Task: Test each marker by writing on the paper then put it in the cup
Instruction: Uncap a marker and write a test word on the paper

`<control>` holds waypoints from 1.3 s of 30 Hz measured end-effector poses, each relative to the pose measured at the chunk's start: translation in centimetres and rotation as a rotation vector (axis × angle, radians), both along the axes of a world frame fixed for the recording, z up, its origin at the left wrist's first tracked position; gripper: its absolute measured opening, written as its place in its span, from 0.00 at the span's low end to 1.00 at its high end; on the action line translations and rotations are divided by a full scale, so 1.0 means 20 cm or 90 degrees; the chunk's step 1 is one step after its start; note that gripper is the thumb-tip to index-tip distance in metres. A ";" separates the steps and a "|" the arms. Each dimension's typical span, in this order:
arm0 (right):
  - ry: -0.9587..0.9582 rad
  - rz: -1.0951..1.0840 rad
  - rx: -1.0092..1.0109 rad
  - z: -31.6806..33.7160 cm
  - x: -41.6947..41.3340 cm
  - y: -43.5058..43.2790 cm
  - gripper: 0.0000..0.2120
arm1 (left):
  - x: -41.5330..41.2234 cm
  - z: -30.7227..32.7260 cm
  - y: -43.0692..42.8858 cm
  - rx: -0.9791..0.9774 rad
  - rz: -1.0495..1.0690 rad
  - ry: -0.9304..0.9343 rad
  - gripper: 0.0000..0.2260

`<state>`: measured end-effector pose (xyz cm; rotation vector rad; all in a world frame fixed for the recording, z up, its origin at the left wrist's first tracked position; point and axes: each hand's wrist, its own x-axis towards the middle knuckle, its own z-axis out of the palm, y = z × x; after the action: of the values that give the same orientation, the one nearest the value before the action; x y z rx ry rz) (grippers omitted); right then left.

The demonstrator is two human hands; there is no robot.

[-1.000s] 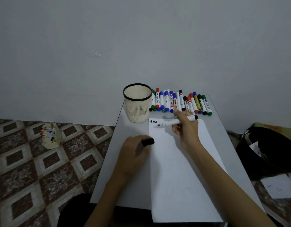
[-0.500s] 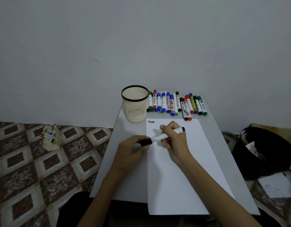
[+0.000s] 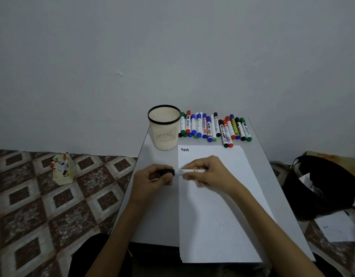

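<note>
A second earlier the right hand [image 3: 212, 173] had the marker [image 3: 189, 171] up at the top of the paper [image 3: 216, 216], by the written word "test" [image 3: 184, 149], while the left hand [image 3: 150, 181] held the black cap [image 3: 167, 172] apart from it. Half a second earlier the two were just meeting. Now the marker lay level between the hands, low over the left edge of the paper, with the cap seated on its left end. The left grip was curled round the cap; the right grip pinched the white barrel between thumb and fingers and hid its far end.

The cup [image 3: 164, 128], cream with a black rim, stood upright at the far left of the table [image 3: 152, 222], beyond the left hand and well apart from the held marker. Just beside it on the right lay the row of markers [image 3: 214, 127], side by side along the far edge. The right forearm crossed the lower right of the paper.

On the tiled floor [image 3: 32, 206] to the left sat a small box [image 3: 62, 170] with more markers in it; to the right stood a black bag [image 3: 322, 186] and a loose sheet [image 3: 336, 226].
</note>
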<state>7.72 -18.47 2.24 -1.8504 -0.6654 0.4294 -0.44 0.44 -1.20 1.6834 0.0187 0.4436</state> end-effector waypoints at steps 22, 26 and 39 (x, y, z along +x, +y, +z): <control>-0.306 0.023 -0.274 0.03 -0.01 0.00 0.12 | 0.02 -0.01 -0.02 0.138 0.012 -0.084 0.16; -0.414 -0.040 -0.334 0.15 0.11 0.03 0.12 | 0.04 -0.05 -0.02 0.191 0.022 0.004 0.26; -0.306 -0.334 0.149 0.46 0.43 0.41 0.08 | 0.09 -0.14 -0.06 0.646 -0.044 0.045 0.29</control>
<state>16.31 -10.27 11.54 -1.8228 -0.4861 -0.4308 1.39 -0.67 -3.92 2.6843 -0.2510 0.3553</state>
